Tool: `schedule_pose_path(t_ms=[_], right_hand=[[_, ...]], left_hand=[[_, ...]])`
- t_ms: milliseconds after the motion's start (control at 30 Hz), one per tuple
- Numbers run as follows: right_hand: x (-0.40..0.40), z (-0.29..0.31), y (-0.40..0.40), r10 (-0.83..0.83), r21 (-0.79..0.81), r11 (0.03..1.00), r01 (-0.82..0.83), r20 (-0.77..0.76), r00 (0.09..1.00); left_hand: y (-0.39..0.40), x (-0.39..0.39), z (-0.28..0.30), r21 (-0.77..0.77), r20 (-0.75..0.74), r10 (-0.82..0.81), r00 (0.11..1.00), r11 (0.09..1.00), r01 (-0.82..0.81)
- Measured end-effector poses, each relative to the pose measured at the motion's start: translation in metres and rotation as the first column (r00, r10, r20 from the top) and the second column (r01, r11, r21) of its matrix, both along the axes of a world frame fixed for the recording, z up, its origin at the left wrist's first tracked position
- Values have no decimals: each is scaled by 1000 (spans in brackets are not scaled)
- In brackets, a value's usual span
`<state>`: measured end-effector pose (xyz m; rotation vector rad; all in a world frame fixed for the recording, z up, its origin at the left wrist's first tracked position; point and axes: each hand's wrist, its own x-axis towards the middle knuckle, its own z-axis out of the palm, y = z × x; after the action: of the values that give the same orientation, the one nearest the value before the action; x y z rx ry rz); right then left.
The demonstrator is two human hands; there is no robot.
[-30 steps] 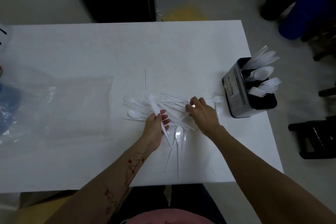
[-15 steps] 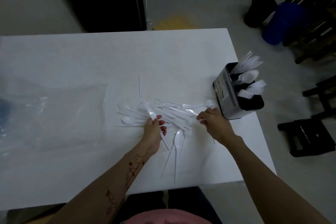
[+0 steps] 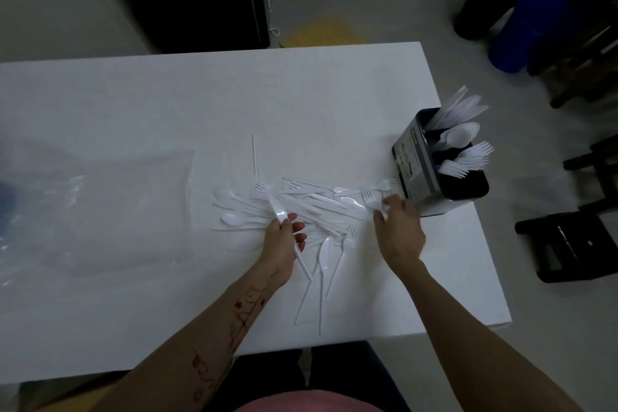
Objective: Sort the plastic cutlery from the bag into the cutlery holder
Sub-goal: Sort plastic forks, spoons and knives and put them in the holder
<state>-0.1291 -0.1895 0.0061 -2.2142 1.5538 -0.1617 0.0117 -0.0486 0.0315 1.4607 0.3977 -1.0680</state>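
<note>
1. Head view, holder: the cutlery holder (image 3: 438, 174) stood at the far right edge of the white surface (image 3: 200, 104). It was already part-filled w/ knives in the far slot, spoons in the middle, forks in the near one.
2. Head view, bag: the clear bag (image 3: 97, 207) lay flat at left, looked emptied, well apart from the holder.
3. Head view, pile: the loose cutlery pile (image 3: 301, 207) was spread mid-surface between bag and holder, w/ forks, spoons and knives mixed, a few more lying nearer the person. Prob. most of the job was still left.
4. Left hand (image 3: 284, 244): fingers curled round a utensil (image 3: 287, 227), type unclear, at the pile's near-left side.
5. Right hand (image 3: 398, 227): fingers pinched a fork (image 3: 373, 199) at the pile's right end, just beside the holder.
6. Judgement: approx. a third sorted; next drop likely the fork slot.
</note>
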Motion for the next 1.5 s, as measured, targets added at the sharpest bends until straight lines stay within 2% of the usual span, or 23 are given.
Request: schedule_pose_path(t_ms=[100,167,367,500,633,833,1000,1133,1233,1267,1367,1500], right_hand=[[23,-5,-12,339,-15,940,-342,-78,937],[29,-12,-19,451,-49,887,-460,-133,883],[1,-24,-21,357,-160,913,-375,-134,925],[34,-21,-23,424,-217,874,-435,-95,900],[82,-17,-23,496,-127,850,-510,-131,859],[98,-21,-34,479,32,873,-487,-240,844],[83,-24,-37,485,-41,859,-510,-251,838],[72,-24,-38,509,-16,854,-520,-187,840],[65,-19,-43,415,-94,908,-408,62,908],[64,-15,-44,401,-118,915,-386,152,903],[63,0,-42,577,-180,816,-549,265,772],[61,8,-17,780,-233,622,-748,264,567]], left_hand=[[0,1,-2,11,9,4,1000,1000,-4],[0,0,-4,16,18,11,1000,1000,-12],[3,1,-6,3,23,38,999,999,-38],[2,1,-8,7,24,60,998,998,-61],[2,2,-8,30,58,24,998,999,-26],[2,6,-8,38,79,-17,997,999,14],[-3,13,-4,48,-6,-5,1000,999,5],[-3,18,-3,-7,-49,-4,999,1000,4],[-1,22,-3,-55,-61,-26,998,998,23],[0,24,-4,-71,-67,-27,997,997,22],[0,27,-3,-125,-103,-22,994,992,9],[-2,29,1,-143,-102,-136,985,982,121]])
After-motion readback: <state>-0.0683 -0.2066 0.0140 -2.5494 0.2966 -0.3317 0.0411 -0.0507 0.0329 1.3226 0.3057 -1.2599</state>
